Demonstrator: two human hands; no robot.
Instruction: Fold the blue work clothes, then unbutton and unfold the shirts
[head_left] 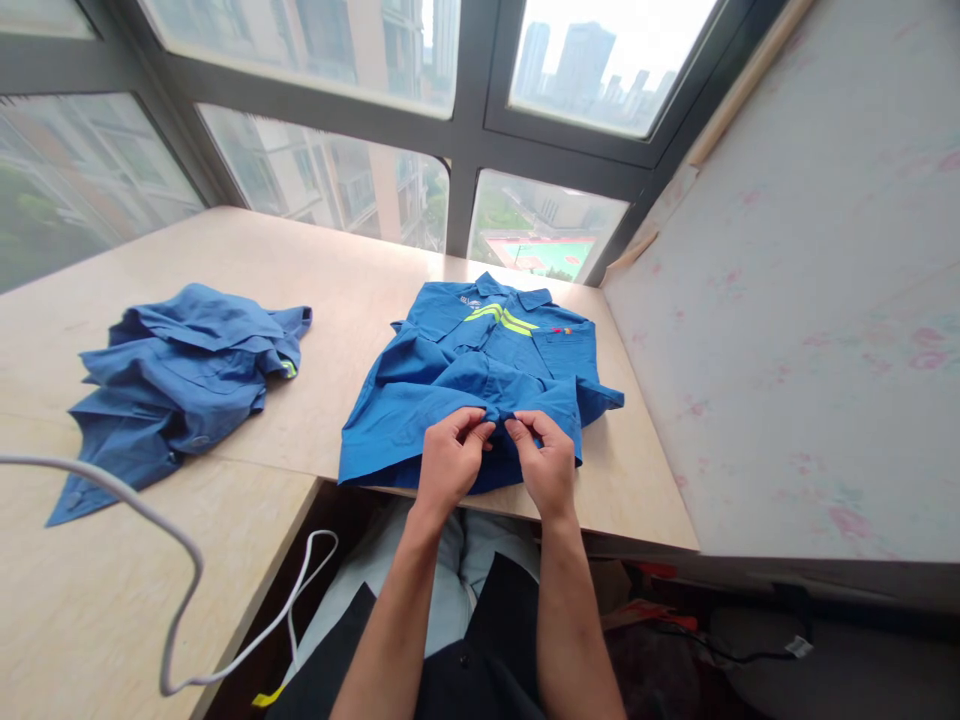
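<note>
A blue work shirt [487, 370] with yellow reflective stripes lies front up on the pale tabletop, its collar towards the window. At the shirt's lower front edge, my left hand [455, 450] pinches the cloth between thumb and fingers. Just to its right, my right hand [541, 455] pinches the other front edge in the same way. Both hands are close together, with the hem slightly raised and bunched between them. Whether a button is under the fingertips cannot be seen.
A second blue garment [191, 370] lies crumpled on the tabletop [352, 260] at the left. A white cable [196, 570] loops across the left foreground. Windows [322, 170] stand behind, and a flowered wall [795, 330] bounds the right side.
</note>
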